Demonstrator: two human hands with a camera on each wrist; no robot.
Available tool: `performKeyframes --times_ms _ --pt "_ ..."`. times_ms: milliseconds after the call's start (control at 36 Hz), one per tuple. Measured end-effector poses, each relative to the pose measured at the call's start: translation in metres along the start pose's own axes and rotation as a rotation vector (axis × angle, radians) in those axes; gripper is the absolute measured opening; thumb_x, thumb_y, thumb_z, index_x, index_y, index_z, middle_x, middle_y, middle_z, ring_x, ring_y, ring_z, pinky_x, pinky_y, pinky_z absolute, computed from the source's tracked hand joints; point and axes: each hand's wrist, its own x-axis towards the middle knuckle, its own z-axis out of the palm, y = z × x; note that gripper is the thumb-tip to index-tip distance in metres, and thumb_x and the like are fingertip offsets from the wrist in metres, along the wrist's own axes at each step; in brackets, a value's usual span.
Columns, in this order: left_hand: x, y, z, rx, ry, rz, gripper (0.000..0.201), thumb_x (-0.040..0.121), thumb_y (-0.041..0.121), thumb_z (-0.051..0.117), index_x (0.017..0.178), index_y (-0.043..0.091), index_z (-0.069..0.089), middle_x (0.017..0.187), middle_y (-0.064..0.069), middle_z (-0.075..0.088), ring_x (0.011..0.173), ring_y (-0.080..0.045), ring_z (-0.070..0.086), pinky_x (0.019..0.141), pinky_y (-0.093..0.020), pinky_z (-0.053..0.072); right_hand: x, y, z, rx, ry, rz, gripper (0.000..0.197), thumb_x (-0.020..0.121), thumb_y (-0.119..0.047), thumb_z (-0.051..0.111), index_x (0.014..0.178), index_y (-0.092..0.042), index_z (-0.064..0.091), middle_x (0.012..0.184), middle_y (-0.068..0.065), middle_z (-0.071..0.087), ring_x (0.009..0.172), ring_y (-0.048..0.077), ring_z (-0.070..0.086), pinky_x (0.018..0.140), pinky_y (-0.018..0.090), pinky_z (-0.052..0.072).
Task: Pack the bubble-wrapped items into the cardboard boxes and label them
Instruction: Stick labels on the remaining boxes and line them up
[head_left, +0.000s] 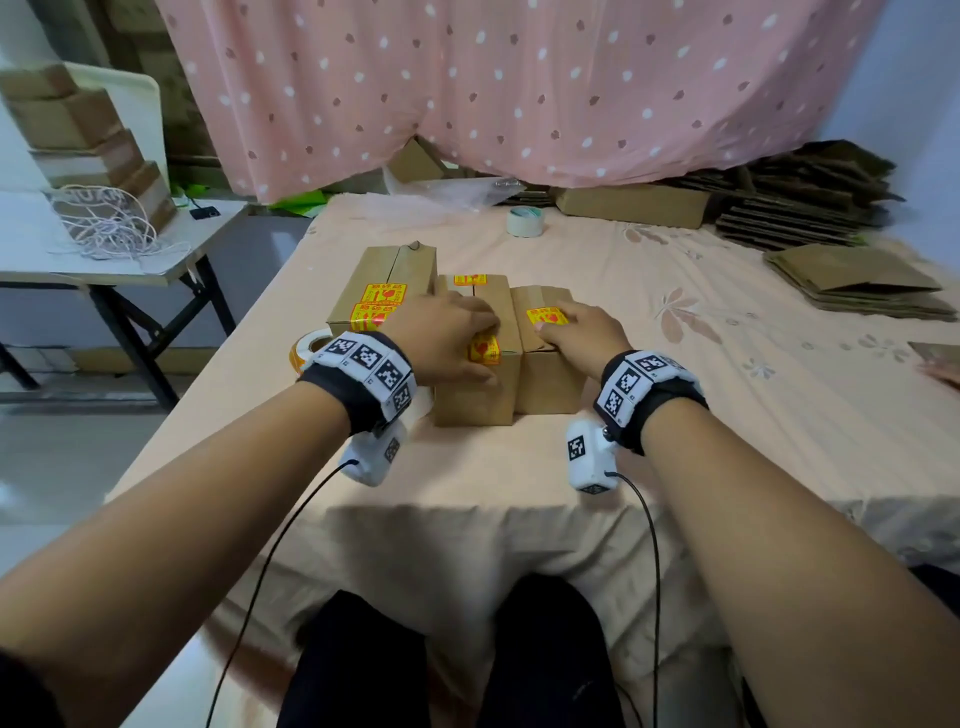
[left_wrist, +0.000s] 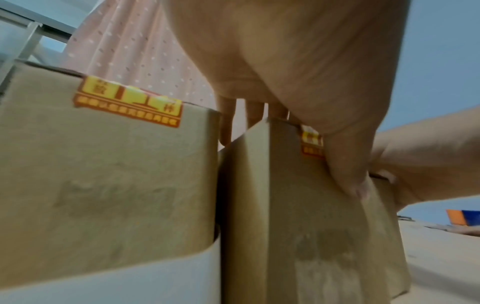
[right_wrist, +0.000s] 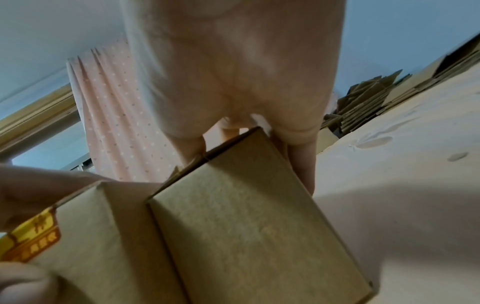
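The middle box was gripped from above by the left hand, fingers and thumb curled round it, and the right box likewise by the right hand.

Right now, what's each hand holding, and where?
Left hand grips middle box at its top front edge; right hand grips right box across its top.

Both forearms reach forward, nearly parallel, palms turned down. The left hand arches over the middle box. Its fingers hook down the box's far side, and the thumb presses on the face opposite them. The right hand caps the right box. Its fingers drape over the outer edge, and the thumb lies on top, just inward of them.
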Motion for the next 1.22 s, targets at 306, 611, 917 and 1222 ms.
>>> performKeyframes --times_ms 306,611,917,1222 --pt "-0.009 0.005 0.001 0.096 0.052 -0.225 0.093 0.07 0.085 0.053 0.141 0.026 0.041 0.148 -0.003 0.044 0.139 -0.025 0.035 0.113 -0.061 0.023 -0.011 0.0 0.0 0.046 -0.013 -0.011 0.048 0.092 -0.038 0.063 0.138 -0.024 0.055 0.138 0.003 0.057 0.128 0.025 0.05 0.102 0.03 0.038" --pt "-0.045 -0.055 -0.005 -0.349 -0.165 -0.626 0.139 0.036 0.105 0.047 0.151 0.032 0.019 0.156 -0.011 0.024 0.143 -0.037 0.027 0.109 -0.062 0.035 -0.015 0.005 0.002 0.371 -0.125 0.142 0.111 0.077 -0.053 0.077 0.156 -0.025 0.004 0.138 -0.001 0.048 0.111 0.018 0.051 0.075 0.03 0.045" --pt "-0.051 -0.052 -0.002 -0.288 -0.125 -0.58 0.115 0.054 0.091 0.062 0.144 0.023 0.038 0.132 -0.006 0.05 0.119 -0.033 0.052 0.096 -0.047 0.05 -0.015 0.005 0.005 0.352 -0.239 0.016 0.095 0.05 -0.054 0.088 0.132 -0.032 0.046 0.12 -0.009 0.064 0.113 0.014 0.06 0.104 0.042 0.046" --pt "-0.059 -0.052 -0.003 -0.236 -0.042 -0.576 0.099 0.059 0.089 0.06 0.133 0.025 0.052 0.124 -0.002 0.057 0.109 -0.027 0.056 0.089 -0.043 0.052 -0.012 0.007 0.006 0.309 -0.217 0.022 0.093 0.06 -0.042 0.09 0.138 -0.028 0.041 0.121 -0.007 0.062 0.114 0.015 0.058 0.104 0.04 0.046"
